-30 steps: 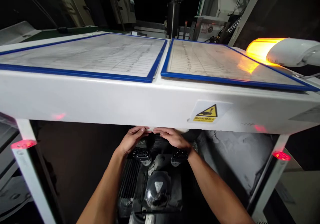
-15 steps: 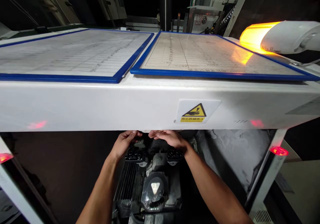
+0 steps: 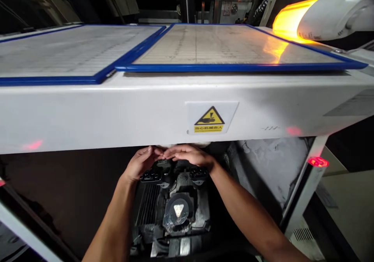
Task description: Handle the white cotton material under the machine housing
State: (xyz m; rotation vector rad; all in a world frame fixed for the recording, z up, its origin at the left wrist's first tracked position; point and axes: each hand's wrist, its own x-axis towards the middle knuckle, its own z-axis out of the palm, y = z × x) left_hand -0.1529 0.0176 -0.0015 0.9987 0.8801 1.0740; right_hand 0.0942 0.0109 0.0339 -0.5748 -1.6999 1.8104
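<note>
Watching head view: my left hand and right hand reaching in together under glossy white beam, palms down, fingertips almost meeting beside pale strip along beam's underside; cannot tell if gripping it. Ribbed black heat sink and two black latch blocks sitting just below hands. Plastic-wrapped round dome showing pale triangle. Blue-framed laminated sheets lying flat on beam's top; amber lamp glowing at right, smooth white housing.
</note>
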